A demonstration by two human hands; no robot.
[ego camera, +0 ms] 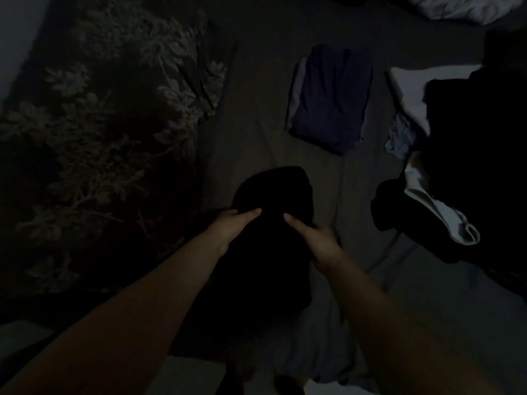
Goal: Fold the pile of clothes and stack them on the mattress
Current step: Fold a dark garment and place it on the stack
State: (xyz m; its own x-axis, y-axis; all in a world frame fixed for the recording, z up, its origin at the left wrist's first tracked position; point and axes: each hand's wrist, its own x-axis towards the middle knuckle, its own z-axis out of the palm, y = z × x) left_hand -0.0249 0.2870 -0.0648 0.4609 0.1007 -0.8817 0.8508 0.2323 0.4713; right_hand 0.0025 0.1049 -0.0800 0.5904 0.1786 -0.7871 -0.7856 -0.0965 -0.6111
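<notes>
Very dim light, detail lost in the shadows. Left hand (232, 223) and right hand (312, 238) side by side on a black garment (273, 195), one at each edge of it, both forearms reaching in from below. Left grip closed on the cloth: thumb laid across the top, other fingers curled under the left edge and out of sight. Right grip likewise closed on the cloth at the right edge, one finger stretched toward the left hand, the rest tucked into the fabric. Black garment bunched between and beyond the two hands, its far end rounded, its near end trailing back under the forearms; whether lifted or lying flat on the mattress (256, 81) cannot be told.

Beyond the right hand, well apart from it, a folded navy garment (330, 98) lying flat on the mattress, a paler layer showing along its left edge. Farther to the right of the right hand, a loose pile of clothes (456, 155), mostly black, with white and pale blue pieces showing through. To the left of the left hand, a dark blanket with a leaf pattern (114, 109) spread over that side. Far beyond the pile, at the top right corner, a pale pillow (462, 7).
</notes>
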